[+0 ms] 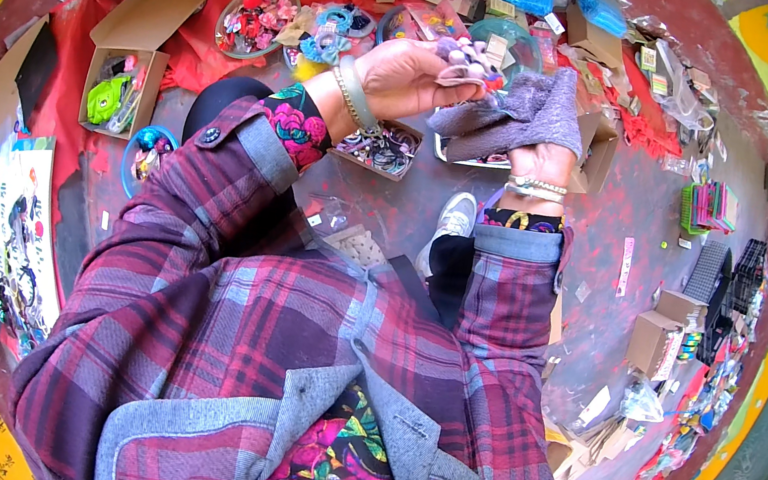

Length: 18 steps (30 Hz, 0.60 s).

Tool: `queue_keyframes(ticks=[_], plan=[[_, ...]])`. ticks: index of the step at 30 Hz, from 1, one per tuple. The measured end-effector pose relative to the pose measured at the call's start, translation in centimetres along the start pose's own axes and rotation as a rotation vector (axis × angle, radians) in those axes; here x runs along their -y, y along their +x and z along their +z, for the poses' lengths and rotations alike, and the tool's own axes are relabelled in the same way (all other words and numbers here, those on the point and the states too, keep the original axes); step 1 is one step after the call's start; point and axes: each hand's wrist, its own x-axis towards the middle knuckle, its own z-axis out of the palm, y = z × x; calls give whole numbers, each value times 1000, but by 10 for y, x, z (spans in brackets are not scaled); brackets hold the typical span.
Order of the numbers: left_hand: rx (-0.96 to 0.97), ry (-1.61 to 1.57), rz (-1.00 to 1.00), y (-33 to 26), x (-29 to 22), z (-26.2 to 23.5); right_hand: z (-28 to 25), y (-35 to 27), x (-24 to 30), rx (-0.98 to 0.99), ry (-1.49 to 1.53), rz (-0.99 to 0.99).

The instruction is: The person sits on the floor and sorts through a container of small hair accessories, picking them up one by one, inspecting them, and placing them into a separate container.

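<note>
Left hand: grip closed, fingers curled around a small purple-and-white hair ornament, held raised in front of the person. Right hand: grip closed on the lower end of a purple-grey knitted cloth, which rises from that grip and touches the ornament in the left grip. The two grips sit near each other, the left slightly higher. Directly below the left grip lies an open cardboard box of small trinkets on the red floor. Further left of that grip stands a larger open box with a green item inside. Beyond both grips lie round trays of colourful hair accessories.
</note>
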Motion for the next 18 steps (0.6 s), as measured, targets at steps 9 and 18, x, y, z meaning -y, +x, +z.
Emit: queue_keyframes(ticks=[9,18], plan=[[-188,-193,70,-2,-9,-4,18,-22,-4,170,-56,-51],[-137,-197,80,-4,7,12,21,-18,-35,476,-1754,-1099]])
